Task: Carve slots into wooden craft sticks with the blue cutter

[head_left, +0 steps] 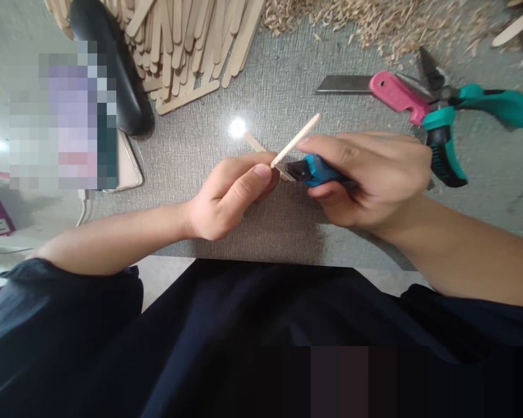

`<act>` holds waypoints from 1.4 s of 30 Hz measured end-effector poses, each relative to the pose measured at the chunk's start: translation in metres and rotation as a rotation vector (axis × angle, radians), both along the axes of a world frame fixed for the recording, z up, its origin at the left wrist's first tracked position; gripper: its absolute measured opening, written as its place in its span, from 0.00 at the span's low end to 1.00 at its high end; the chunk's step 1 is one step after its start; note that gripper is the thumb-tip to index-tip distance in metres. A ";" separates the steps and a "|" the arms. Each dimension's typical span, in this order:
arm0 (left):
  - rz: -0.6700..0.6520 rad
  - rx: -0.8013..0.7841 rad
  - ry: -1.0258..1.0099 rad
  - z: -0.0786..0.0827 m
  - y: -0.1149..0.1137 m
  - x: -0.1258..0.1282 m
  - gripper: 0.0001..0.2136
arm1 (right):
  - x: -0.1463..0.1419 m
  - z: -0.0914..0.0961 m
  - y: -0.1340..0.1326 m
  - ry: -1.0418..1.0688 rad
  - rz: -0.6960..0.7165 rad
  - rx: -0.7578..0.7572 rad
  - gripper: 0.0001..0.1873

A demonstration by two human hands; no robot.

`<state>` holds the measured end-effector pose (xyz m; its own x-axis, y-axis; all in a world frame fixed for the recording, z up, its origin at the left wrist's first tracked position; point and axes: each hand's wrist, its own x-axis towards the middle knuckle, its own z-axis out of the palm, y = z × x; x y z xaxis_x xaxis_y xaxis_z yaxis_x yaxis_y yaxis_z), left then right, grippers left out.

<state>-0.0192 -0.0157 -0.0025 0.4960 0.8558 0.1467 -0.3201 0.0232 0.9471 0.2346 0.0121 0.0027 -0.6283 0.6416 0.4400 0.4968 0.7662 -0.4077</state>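
On the grey table (265, 87), all placed relative to the pink-handled cutter (383, 90): teal pliers (466, 110) touching its right end; wood shavings (387, 23) behind it; stacked wooden sticks (187, 40) far left; black object (108, 64), possibly a handle, beyond those.

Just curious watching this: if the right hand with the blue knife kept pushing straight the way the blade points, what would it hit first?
The right hand points its blue knife leftward. First in line, right at the blade, is the thin wooden stick, then the left hand pinching it.
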 end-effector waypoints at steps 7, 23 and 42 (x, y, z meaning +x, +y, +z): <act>-0.054 0.026 0.041 0.001 -0.001 -0.003 0.19 | -0.002 -0.002 0.000 0.081 0.029 0.034 0.28; 0.090 0.233 0.225 0.008 0.000 -0.003 0.18 | -0.001 0.002 -0.001 0.049 0.048 -0.040 0.28; 0.138 0.293 0.330 0.008 -0.003 -0.004 0.17 | 0.001 0.000 -0.003 0.001 0.003 -0.029 0.29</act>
<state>-0.0229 -0.0184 0.0054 0.4408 0.8633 0.2457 0.0187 -0.2825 0.9591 0.2354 0.0095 0.0029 -0.6295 0.6522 0.4224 0.4941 0.7555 -0.4303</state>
